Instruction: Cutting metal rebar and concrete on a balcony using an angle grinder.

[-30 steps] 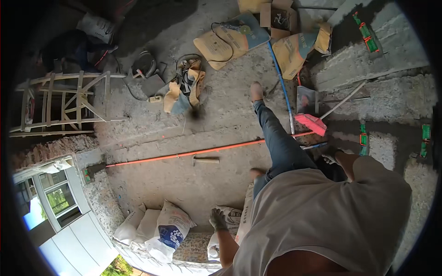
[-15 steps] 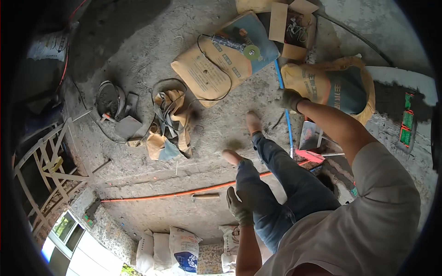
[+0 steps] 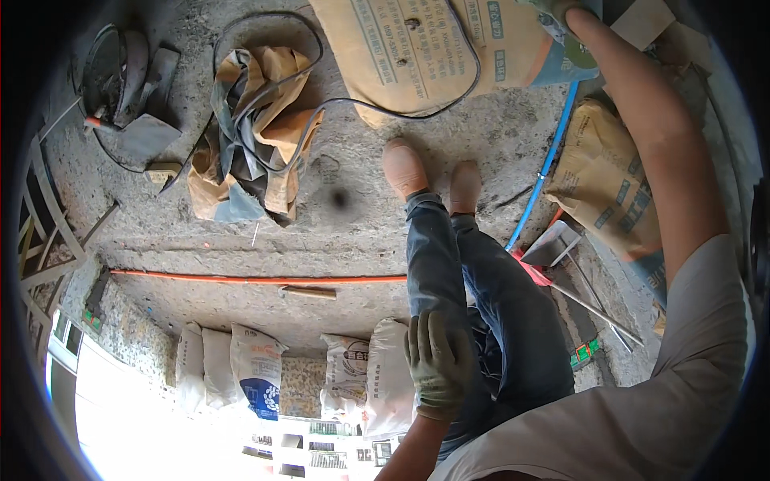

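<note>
My right hand (image 3: 555,10), in a grey-green work glove, reaches the top edge of the view and closes round an angle grinder (image 3: 553,30). Part of the hand and the grinder's body are cut off. The grinder's greenish disc (image 3: 579,53) shows below the glove, over a full tan paper sack (image 3: 417,60). A black cord (image 3: 401,117) loops across that sack. My left hand (image 3: 439,361), gloved too, lies against my thigh with its fingers stretched out, holding nothing.
A crumpled paper sack (image 3: 269,120) lies left of my feet. Beyond it are a bucket (image 3: 108,80) and a flat trowel (image 3: 150,136). A blue pipe (image 3: 553,156), another sack (image 3: 605,176) and a dustpan (image 3: 553,243) lie right. An orange pipe (image 3: 337,280) and hammer (image 3: 309,293) lie nearer.
My right hand has moved from beside the blue pipe to the angle grinder. I have stepped and turned, so the scene has shifted. The left hand stays by my leg.
</note>
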Tool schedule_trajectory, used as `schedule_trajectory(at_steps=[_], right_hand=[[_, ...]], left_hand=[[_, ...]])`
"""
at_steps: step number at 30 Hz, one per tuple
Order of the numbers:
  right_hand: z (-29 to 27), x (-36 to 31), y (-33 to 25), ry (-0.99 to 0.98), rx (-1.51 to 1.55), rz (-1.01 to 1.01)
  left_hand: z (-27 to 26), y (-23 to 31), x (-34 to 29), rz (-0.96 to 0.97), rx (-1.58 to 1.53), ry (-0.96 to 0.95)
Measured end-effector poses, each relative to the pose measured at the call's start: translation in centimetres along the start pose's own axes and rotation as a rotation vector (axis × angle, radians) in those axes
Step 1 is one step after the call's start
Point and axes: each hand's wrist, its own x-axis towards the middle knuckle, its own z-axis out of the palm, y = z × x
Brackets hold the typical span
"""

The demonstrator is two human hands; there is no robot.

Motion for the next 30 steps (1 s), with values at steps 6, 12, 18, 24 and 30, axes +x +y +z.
schedule_trajectory(at_steps=[6,12,18,24,30], right_hand=[[12.3,-5.3,0.8,0.249,-0.054,0.286],[27.8,-31.1,-19.6,-0.384,0.579,0.285],[35.1,-45.9,-27.5,-0.876,0.866,0.476],[37.0,-57.3,-32.2,-0.847,0.793,0.253],[42.4,-60.3,-34.5,-0.672,0.132,-0.412]], left_hand=[[1.8,0.1,-2.8,-0.063,-0.208,0.147],[0.5,2.9,-11.3,-0.243,-0.361,0.46],[-8.6,4.1,-24.9,0.317,-0.285,0.759],[-13.7,4.2,-34.7,0.456,-0.506,1.15],[-12.7,1.7,-46.0,0.009,-1.068,1.337]])
